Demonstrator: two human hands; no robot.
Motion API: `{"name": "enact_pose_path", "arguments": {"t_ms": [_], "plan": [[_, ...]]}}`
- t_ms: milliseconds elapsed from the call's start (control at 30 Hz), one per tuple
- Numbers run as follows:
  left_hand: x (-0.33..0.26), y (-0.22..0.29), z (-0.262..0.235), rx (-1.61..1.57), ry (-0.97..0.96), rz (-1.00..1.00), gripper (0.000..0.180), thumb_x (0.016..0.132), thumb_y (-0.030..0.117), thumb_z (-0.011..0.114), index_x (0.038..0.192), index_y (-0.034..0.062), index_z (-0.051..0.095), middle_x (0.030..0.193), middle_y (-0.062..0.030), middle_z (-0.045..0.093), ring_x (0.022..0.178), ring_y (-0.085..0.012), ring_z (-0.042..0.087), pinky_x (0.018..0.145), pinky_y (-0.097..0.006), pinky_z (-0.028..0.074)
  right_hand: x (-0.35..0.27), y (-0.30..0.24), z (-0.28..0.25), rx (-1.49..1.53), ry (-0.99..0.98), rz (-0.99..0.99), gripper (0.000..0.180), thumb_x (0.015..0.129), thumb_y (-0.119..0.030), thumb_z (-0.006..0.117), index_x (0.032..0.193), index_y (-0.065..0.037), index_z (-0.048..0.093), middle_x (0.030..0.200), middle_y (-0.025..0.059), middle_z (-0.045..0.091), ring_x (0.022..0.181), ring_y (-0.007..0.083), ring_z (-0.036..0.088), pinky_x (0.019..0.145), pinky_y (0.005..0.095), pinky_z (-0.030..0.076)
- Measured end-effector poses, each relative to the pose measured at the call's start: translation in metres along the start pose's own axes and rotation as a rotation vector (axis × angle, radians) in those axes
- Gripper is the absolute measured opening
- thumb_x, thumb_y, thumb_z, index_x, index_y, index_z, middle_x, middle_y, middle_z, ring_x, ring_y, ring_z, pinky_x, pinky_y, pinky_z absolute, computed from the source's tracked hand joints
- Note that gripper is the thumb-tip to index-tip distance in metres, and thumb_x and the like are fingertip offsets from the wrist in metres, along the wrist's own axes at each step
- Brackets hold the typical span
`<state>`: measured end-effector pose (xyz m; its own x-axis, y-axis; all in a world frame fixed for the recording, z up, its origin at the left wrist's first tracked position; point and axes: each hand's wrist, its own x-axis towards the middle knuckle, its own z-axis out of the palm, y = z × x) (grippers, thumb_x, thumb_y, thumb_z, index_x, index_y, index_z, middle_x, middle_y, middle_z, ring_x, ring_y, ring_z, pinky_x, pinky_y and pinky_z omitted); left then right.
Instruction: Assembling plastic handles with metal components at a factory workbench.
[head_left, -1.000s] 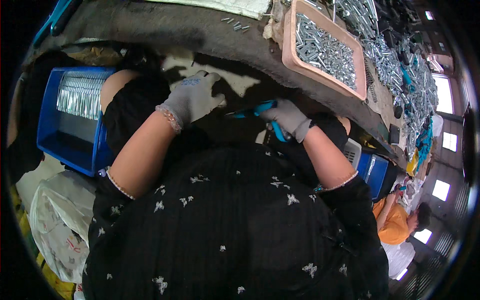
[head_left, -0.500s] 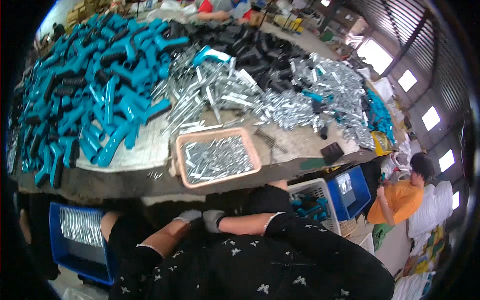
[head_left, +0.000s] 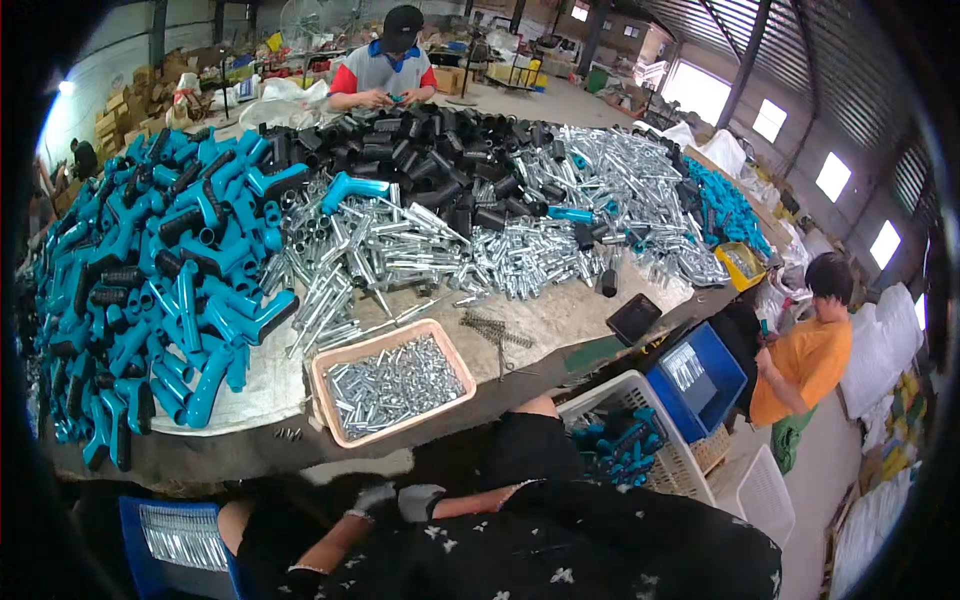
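My left hand [head_left: 372, 500] and my right hand [head_left: 418, 502], both in grey gloves, are close together low in front of my body, below the table's front edge. Their fingers are hidden in shadow, and whatever they might hold does not show. Nearest on the table stands a pinkish plastic tray [head_left: 463, 402] full of small metal parts. Several loose small pieces [head_left: 288, 434] lie to its left. Beyond the tray spreads a heap of silvery metal rods [head_left: 385, 245]. At the left is a large pile of teal and black tool housings [head_left: 190, 300].
A blue bin [head_left: 150, 575] with metal strips stands at my left. On my right are a white crate [head_left: 680, 480] of teal parts and another blue bin [head_left: 715, 400]. Black parts [head_left: 400, 150] are heaped farther back. One co-worker [head_left: 390, 75] is across the table, another [head_left: 805, 350] at right.
My view has tilted up, so the co-worker across the table now shows and the table's contents sit lower. My hands stay close together and have sunk lower in the picture.
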<state>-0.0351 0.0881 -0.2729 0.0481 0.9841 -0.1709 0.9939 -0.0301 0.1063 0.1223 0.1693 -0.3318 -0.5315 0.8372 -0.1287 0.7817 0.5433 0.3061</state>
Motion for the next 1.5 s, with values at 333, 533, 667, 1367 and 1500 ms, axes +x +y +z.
{"name": "enact_pose_path", "arguments": {"t_ms": [333, 533, 667, 1367, 1500], "plan": [[-0.062, -0.005, -0.07, -0.931, -0.145, 0.223, 0.059, 0.074, 0.029, 0.079, 0.125, 0.0051, 0.06, 0.106, -0.0174, 0.067, 0.094, -0.0294, 0.067, 0.085, -0.042, 0.054, -0.092, 0.218, -0.258, 0.965, -0.325, -0.723, 0.034, 0.078, -0.034, 0.072, 0.099, -0.007, 0.066, 0.087, 0.0167, 0.068, 0.084, 0.0372, 0.066, 0.076, 0.0475, 0.051], [-0.055, 0.036, -0.063, -0.245, -0.257, -0.005, 0.07, 0.074, 0.037, 0.083, 0.131, 0.0066, 0.057, 0.106, -0.0186, 0.067, 0.095, -0.036, 0.066, 0.085, -0.043, 0.054, -0.187, 0.251, -0.212, 1.096, -0.108, -0.334, 0.032, 0.076, -0.027, 0.076, 0.1, -0.008, 0.066, 0.088, 0.0168, 0.067, 0.087, 0.0372, 0.066, 0.078, 0.0454, 0.051], [-0.034, 0.105, -0.118, -1.286, 0.084, 0.095, 0.074, 0.08, 0.022, 0.082, 0.142, 0.0064, 0.046, 0.122, -0.019, 0.059, 0.105, -0.0357, 0.064, 0.092, -0.043, 0.054, -0.228, 0.343, -0.22, 1.045, 0.05, 0.19, 0.051, 0.071, -0.038, 0.079, 0.107, -0.004, 0.067, 0.094, 0.0194, 0.07, 0.087, 0.0345, 0.069, 0.076, 0.0415, 0.054], [-0.107, 0.047, -0.152, -0.091, 0.196, 0.119, 0.05, 0.088, 0.017, 0.068, 0.132, -0.0009, 0.056, 0.135, -0.0254, 0.054, 0.126, -0.0408, 0.051, 0.108, -0.044, 0.041, -0.041, 0.397, -0.018, 0.467, -0.325, 0.081, 0.043, 0.087, -0.029, 0.061, 0.129, -0.017, 0.063, 0.115, 0.02, 0.069, 0.106, 0.0389, 0.066, 0.092, 0.0456, 0.053], [-0.126, 0.047, -0.147, -0.76, 0.183, -0.316, 0.055, 0.085, 0.021, 0.069, 0.133, -0.0031, 0.055, 0.138, -0.027, 0.052, 0.131, -0.0421, 0.048, 0.112, -0.044, 0.038, -0.029, 0.385, 0.037, 0.525, -0.18, -0.125, 0.034, 0.086, -0.033, 0.063, 0.108, -0.008, 0.071, 0.108, 0.0204, 0.071, 0.101, 0.0398, 0.067, 0.086, 0.0469, 0.054]]}}
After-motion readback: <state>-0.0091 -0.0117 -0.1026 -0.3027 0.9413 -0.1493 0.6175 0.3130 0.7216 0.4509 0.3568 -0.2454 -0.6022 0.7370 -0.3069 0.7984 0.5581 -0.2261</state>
